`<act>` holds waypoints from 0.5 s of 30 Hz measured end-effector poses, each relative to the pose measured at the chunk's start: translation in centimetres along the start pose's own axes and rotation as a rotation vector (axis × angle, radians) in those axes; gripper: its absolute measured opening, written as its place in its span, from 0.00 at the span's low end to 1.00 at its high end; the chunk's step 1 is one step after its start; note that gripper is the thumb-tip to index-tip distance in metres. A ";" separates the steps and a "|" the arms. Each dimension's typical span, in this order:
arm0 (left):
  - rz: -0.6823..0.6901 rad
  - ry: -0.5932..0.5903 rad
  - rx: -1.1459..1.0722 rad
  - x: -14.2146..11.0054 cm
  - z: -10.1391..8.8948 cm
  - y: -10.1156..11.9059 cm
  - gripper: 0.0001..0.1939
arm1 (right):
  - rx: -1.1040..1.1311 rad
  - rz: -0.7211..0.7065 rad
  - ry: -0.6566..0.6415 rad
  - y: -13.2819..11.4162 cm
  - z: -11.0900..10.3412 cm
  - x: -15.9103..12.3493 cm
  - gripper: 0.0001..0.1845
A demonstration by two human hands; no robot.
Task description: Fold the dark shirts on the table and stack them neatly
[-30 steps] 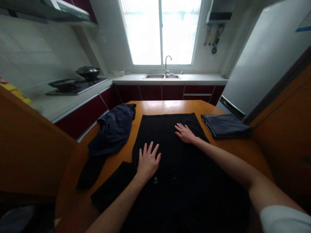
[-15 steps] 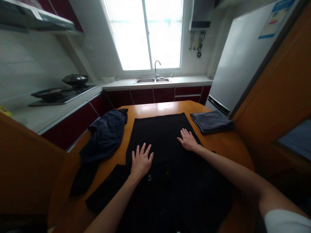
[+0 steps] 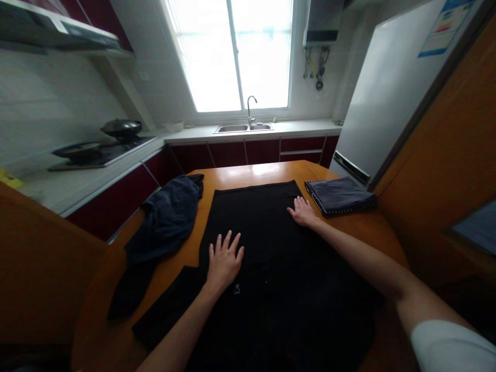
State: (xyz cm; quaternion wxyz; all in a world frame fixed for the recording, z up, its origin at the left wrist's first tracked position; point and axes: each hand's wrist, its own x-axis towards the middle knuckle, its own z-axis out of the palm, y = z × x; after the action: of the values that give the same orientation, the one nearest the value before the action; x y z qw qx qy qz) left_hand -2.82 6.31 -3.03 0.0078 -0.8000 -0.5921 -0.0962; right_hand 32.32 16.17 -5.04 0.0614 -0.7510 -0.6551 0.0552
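A black shirt [image 3: 263, 222] lies spread out over the middle of the wooden table [image 3: 248, 173], its hem toward the window and one sleeve out to the left. A small light logo shows on it beside my left wrist. My left hand [image 3: 223, 261] rests flat on the cloth with its fingers spread. Farther up, near the shirt's right edge, my right hand [image 3: 304, 211] also presses flat, fingers stretched out. Neither hand grips anything. The lower part of the shirt is dark and partly covered by my forearms.
Left on the table lies a crumpled dark blue garment [image 3: 168, 217]. A folded grey cloth [image 3: 341, 195] with a striped edge sits at the right. Beyond are a sink [image 3: 232, 128], a stove [image 3: 104, 155] with pans and a refrigerator [image 3: 380, 98].
My right hand has slid slightly up and to the right across the black shirt. My left hand stays in nearly the same place.
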 end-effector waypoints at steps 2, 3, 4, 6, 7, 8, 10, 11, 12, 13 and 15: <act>0.001 -0.003 0.001 0.0 0.1 -0.1 0.27 | 0.007 0.018 0.011 -0.2 0.1 1.6 0.45; 0.002 -0.003 0.001 0.0 0.1 -0.1 0.27 | 0.010 0.028 0.019 -0.3 0.2 2.5 0.45; 0.002 -0.001 -0.002 0.0 0.1 -0.1 0.27 | 0.013 0.039 0.028 -0.4 0.3 3.3 0.45; 0.006 0.003 -0.012 0.0 0.2 -0.2 0.27 | 0.019 0.061 0.046 -0.5 0.4 4.8 0.44; 0.007 0.006 -0.016 0.0 0.2 -0.3 0.27 | 0.022 0.070 0.053 -0.5 0.5 5.5 0.43; 0.008 0.007 -0.021 0.0 0.3 -0.3 0.27 | 0.025 0.078 0.061 -0.5 0.5 6.2 0.42; 0.007 0.007 -0.026 0.0 0.2 -0.3 0.27 | 0.032 0.087 0.077 -0.7 0.5 7.4 0.41; 0.006 0.005 -0.027 0.0 0.2 -0.2 0.27 | 0.035 0.089 0.088 -0.8 0.4 8.0 0.41; 0.005 0.002 -0.028 0.0 0.2 -0.2 0.27 | 0.038 0.091 0.101 -0.9 0.4 8.5 0.40; 0.004 -0.001 -0.030 0.0 0.1 -0.2 0.27 | 0.041 0.092 0.116 -1.0 0.3 9.0 0.39; 0.003 -0.004 -0.033 0.0 0.0 -0.1 0.27 | 0.042 0.092 0.157 -1.1 0.0 9.8 0.34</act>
State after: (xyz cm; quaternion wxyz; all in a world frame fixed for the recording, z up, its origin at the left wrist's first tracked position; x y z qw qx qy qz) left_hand -2.89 6.36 -3.07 -0.0062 -0.8011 -0.5893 -0.1044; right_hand 32.57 26.05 -4.90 0.1259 -0.7808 -0.6119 0.0126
